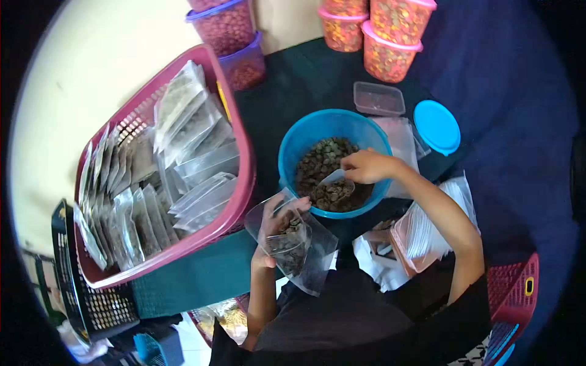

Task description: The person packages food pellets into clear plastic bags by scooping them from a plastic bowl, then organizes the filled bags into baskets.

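My left hand (269, 227) is closed around a clear plastic bag (316, 247), just left of the blue basin (284, 152). Some dark brown pieces show through the bag's film. Inside the basin, my right hand (370, 166) grips a pale scoop (333, 177); its bowl is loaded with more of the brown pieces. A heap of these small dark pieces (323, 152) covers the basin's bottom. What exactly they are, I cannot make out.
A large pink basket (247, 152) of filled flat bags stands left. Stacked tubs with pink lids (390, 58) and purple lids (241, 64) stand behind. A blue lid (437, 127), a clear container (378, 99) and a stack of clear bags (427, 229) lie right.
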Demonstrator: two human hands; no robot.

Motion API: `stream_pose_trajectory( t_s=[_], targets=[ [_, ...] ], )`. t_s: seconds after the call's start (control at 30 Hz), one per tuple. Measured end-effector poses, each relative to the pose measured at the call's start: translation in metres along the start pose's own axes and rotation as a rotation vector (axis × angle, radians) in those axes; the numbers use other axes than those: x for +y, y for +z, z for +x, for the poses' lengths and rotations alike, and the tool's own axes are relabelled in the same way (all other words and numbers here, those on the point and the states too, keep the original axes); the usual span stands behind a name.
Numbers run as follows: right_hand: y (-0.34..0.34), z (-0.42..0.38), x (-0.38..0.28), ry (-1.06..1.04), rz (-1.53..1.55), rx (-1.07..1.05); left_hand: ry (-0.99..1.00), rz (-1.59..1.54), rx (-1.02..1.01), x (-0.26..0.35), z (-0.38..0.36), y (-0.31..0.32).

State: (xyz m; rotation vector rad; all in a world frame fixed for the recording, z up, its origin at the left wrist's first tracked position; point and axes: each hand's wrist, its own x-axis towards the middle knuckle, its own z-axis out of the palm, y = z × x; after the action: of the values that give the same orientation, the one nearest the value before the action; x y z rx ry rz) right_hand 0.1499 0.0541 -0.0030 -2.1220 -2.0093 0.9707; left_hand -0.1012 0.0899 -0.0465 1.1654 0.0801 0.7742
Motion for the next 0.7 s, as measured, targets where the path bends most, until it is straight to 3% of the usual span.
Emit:
stream_pose_trajectory(
  t_s=[0.07,0.13,0.33,0.4,0.53,0.6,0.67,0.7],
  targets=[
    [-0.008,0.005,0.005,-0.076,0.007,0.017,0.005,0.027,0.080,0.008,-0.003,0.007],
    [-0.015,0.011,0.010,-0.078,0.209,-0.016,0.007,-0.014,0.127,0.014,-0.006,0.011],
    [-0.051,0.014,0.005,-0.213,0.236,0.082,0.046,0.041,0.197,0.030,-0.009,0.030],
    [-0.063,0.018,0.009,-0.306,0.334,0.068,-0.001,0.219,0.252,0.031,-0.008,0.036],
    [-0.089,0.010,-0.010,-0.360,0.316,0.040,-0.079,0.439,0.348,0.032,0.001,0.050],
    [-0.100,0.003,-0.025,-0.409,0.302,0.013,-0.014,0.488,0.390,0.028,0.005,0.060],
    [-0.108,0.004,-0.033,-0.464,0.161,-0.047,0.022,0.631,0.403,0.024,0.009,0.066],
    [-0.108,0.005,-0.038,-0.567,-0.016,0.052,0.011,0.629,0.408,0.020,0.010,0.069]
  ],
)
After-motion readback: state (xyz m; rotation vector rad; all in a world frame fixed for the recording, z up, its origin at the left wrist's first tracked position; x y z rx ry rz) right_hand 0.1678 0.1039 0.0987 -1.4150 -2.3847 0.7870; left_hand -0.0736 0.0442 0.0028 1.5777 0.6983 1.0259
